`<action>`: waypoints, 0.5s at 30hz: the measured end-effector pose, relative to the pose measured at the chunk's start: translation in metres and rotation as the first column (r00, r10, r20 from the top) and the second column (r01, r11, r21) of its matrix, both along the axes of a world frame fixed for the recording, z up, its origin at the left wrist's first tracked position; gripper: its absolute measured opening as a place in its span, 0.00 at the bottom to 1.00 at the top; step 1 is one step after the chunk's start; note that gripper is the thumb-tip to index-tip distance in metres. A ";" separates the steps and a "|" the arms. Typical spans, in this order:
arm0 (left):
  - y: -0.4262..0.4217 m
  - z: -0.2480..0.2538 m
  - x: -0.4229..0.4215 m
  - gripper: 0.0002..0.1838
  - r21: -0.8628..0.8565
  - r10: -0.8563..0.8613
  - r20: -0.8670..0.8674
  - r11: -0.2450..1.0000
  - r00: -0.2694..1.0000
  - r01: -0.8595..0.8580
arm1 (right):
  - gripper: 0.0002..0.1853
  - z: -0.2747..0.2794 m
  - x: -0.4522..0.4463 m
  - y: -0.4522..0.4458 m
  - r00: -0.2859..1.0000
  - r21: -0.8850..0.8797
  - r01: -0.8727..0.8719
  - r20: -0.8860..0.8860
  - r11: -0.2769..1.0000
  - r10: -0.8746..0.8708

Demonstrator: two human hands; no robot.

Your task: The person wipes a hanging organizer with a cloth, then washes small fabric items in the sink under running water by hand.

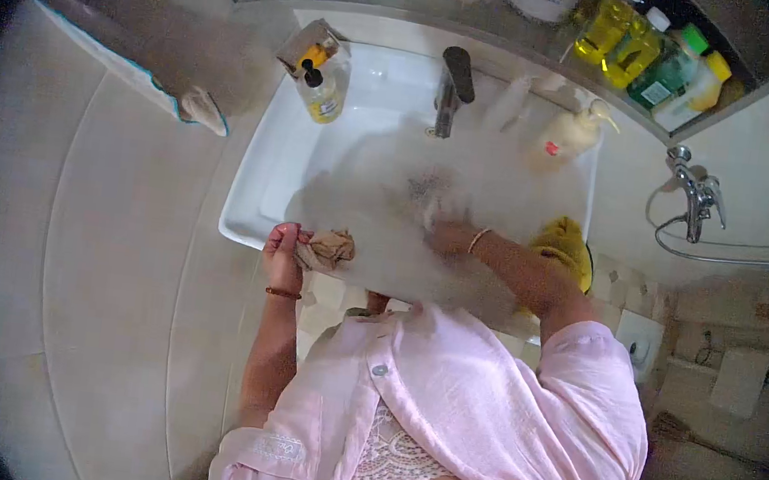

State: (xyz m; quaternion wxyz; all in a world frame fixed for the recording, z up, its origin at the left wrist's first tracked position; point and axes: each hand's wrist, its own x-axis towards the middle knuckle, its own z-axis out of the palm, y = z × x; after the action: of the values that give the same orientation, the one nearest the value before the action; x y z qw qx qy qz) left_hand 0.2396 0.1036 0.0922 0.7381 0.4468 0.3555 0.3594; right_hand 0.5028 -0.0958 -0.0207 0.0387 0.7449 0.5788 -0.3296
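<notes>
At the front left rim of the white sink (255,168), my left hand (282,252) is closed around a crumpled tan cloth (331,248). My right hand (451,236) reaches low into the basin, close to a whitish, bubbly patch (428,188) in front of the faucet (454,91). Haze and blur cover its fingers, so whether they grip anything is hidden. A clear pump bottle with yellow liquid (323,100) stands at the sink's back left corner, and a cream pump bottle (572,133) stands at the back right.
Above the sink runs a shelf (487,5) with yellow and green bottles (633,55) on its right. A yellow towel (564,246) hangs at the sink's right side, behind my right arm. A chrome shower mixer (696,190) and hose are on the right wall. A blue-edged white cloth (129,69) hangs left.
</notes>
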 end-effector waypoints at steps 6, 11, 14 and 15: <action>0.014 -0.008 0.002 0.04 -0.068 -0.072 -0.081 0.995 0.994 0.067 | 0.21 -0.026 0.029 -0.004 0.962 0.205 0.143 0.203 0.968 -0.185; 0.020 -0.013 0.011 0.04 -0.115 -0.096 -0.081 0.990 0.992 0.087 | 0.20 0.016 0.075 0.024 0.972 -0.025 0.109 0.210 0.994 -0.102; 0.023 -0.013 0.011 0.02 -0.214 -0.040 0.025 0.976 0.999 0.045 | 0.17 0.118 0.076 0.015 0.484 -0.042 0.793 -0.563 0.608 -0.670; 0.021 -0.005 0.013 0.02 -0.210 -0.038 0.029 0.977 0.999 0.043 | 0.15 0.135 0.081 0.012 0.355 -0.004 0.831 -0.766 0.556 -0.536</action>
State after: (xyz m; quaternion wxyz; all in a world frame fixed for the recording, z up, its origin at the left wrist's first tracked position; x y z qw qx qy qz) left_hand 0.2521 0.1243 0.0874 0.7929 0.3687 0.3732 0.3100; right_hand 0.5835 -0.0839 0.1143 -0.4732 0.7273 0.2235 -0.4440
